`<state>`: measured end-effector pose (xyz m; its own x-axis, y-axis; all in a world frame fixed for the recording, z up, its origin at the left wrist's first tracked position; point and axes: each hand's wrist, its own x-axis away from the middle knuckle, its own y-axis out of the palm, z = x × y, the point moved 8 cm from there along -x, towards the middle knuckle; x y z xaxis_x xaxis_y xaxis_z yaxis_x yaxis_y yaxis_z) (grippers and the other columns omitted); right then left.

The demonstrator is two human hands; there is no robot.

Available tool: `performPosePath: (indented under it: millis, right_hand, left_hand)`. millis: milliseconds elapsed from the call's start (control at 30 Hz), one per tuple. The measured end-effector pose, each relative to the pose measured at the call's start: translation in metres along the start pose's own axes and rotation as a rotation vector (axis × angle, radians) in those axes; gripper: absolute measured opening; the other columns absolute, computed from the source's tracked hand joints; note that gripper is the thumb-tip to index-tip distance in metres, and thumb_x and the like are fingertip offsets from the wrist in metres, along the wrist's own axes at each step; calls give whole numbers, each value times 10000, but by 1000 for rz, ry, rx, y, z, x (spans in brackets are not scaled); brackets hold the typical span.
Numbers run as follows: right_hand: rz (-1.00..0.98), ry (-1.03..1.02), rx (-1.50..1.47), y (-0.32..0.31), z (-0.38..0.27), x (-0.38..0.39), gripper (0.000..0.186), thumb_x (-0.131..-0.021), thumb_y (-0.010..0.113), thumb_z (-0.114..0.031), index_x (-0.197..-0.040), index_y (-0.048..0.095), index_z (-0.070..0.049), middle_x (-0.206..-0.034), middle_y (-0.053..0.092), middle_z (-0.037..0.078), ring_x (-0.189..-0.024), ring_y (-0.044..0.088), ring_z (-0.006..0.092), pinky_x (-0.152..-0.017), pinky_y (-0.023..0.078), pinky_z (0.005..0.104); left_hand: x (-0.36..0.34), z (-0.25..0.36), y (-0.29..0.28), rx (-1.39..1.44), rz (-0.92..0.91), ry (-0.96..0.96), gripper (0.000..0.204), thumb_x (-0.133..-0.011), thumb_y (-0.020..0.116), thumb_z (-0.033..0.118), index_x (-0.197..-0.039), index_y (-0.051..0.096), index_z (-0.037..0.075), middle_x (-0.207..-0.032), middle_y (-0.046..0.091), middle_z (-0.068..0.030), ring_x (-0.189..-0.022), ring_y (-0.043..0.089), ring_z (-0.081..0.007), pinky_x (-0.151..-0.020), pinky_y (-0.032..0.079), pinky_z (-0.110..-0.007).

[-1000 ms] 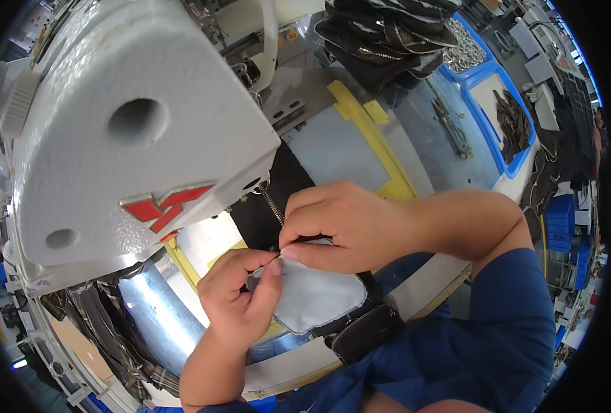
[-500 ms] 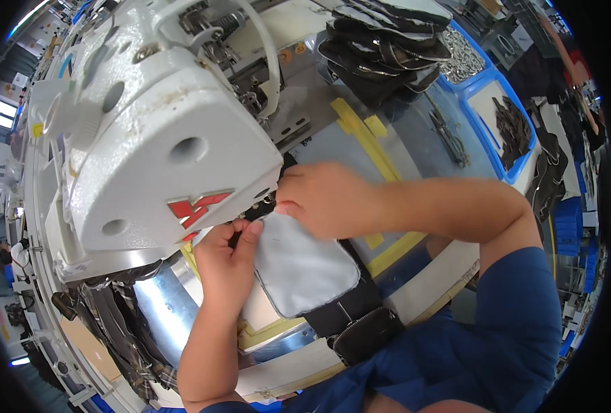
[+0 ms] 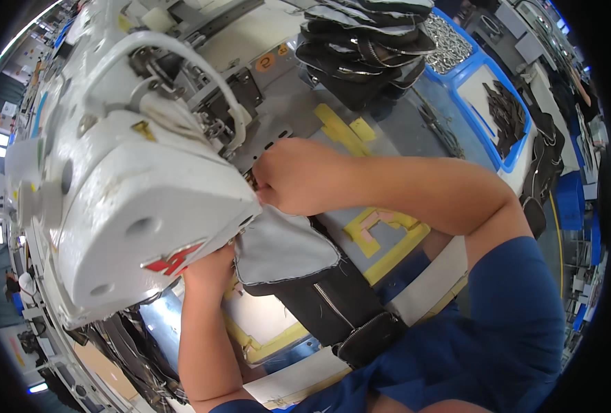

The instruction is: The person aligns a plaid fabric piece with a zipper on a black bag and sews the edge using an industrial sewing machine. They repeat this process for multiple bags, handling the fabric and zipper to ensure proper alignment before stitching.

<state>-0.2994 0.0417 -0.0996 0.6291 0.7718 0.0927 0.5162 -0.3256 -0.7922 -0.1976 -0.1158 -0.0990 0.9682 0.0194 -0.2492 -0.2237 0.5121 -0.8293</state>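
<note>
A grey fabric panel point(image 3: 281, 248) lies on a black piece with a zipper point(image 3: 329, 306), its upper end running under the white sewing machine head point(image 3: 154, 220). My right hand point(image 3: 297, 177) is closed, with curled fingers on the panel's upper edge beside the needle area. At the panel's left edge is my left hand point(image 3: 210, 272), closed on the fabric; the machine head covers most of its fingers. The needle and the stitching spot are hidden behind the head and my right hand. A black zippered pouch end point(image 3: 369, 341) hangs at the table's near edge.
Black zippered pieces point(image 3: 360, 58) are stacked beyond my right hand. A blue tray point(image 3: 509, 162) holds metal zipper parts point(image 3: 449, 45) and dark strips point(image 3: 505, 120). Scissors point(image 3: 440, 127) lie beside it. Yellow tape point(image 3: 343, 134) marks the table. Dark fabric pieces point(image 3: 123, 351) hang at left.
The grey panel and both hands have shifted up and left in view, toward the machine. More of the black zippered piece shows below. My left fingers have slipped behind the machine head.
</note>
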Motion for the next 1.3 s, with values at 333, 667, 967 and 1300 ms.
performPosePath:
  millis: [333, 667, 967, 1300]
  right_hand:
    - [-74, 24, 22, -7, -2, -5, 307, -914, 731, -277, -903, 768, 28, -876, 745, 240, -939, 737, 445, -802, 584, 534]
    - [-79, 32, 32, 0, 3, -13, 305, -896, 744, -267, -955, 779, 30, -903, 758, 227, -944, 743, 444, -807, 594, 530]
    - [-60, 45, 24, -5, -1, -8, 275, -906, 747, -281, -910, 774, -8, -871, 754, 217, -930, 742, 439, -798, 581, 541]
    - [-58, 49, 55, -11, 7, -3, 279, -926, 741, -282, -901, 775, -7, -871, 755, 207, -919, 743, 428, -794, 586, 524]
  left_hand:
    - [-3, -4, 3, 64, 3, 19, 258, -837, 877, 59, -1052, 761, -20, -965, 779, -114, -855, 722, -242, -818, 566, -374]
    - [-6, -7, 3, 175, 42, -80, 264, -847, 888, 71, -1047, 752, -37, -961, 783, -110, -855, 718, -224, -828, 565, -365]
    - [-4, -2, 2, 120, 59, -16, 270, -820, 899, 89, -1029, 770, -23, -940, 782, -109, -844, 726, -238, -800, 569, -368]
    - [1, -7, 2, 32, 106, 107, 308, -786, 932, 90, -1026, 772, -21, -921, 786, -101, -795, 728, -225, -757, 574, -358]
